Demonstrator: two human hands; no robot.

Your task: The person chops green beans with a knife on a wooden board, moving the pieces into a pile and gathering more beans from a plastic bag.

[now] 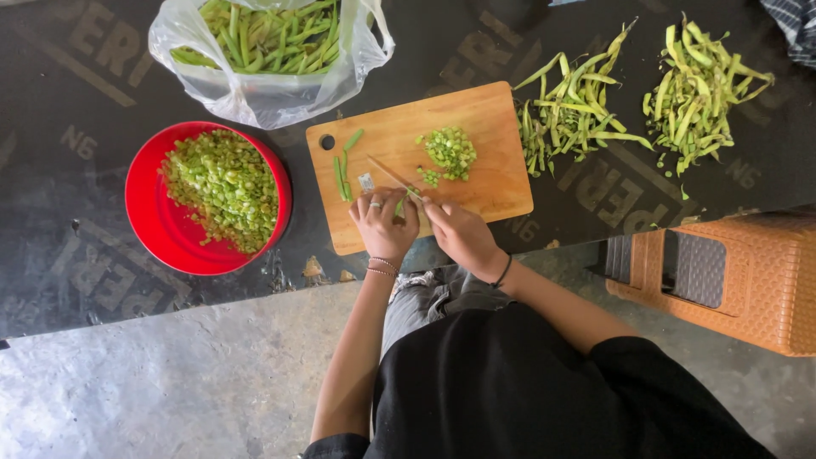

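Note:
My left hand (382, 223) pinches a few green beans (399, 206) at the near edge of a wooden cutting board (484, 119). My right hand (459, 231) grips a knife (393, 174) whose blade points up-left across the board, close to the beans. A small pile of chopped bean pieces (449, 153) lies in the middle of the board. Two or three whole beans (344, 166) rest on the board's left side.
A red bowl (149, 217) of chopped beans stands left of the board. A clear plastic bag (263, 93) of whole beans lies at the top. Two heaps of bean trimmings (574, 110) (701, 93) sit to the right. An orange plastic stool (739, 276) stands at right.

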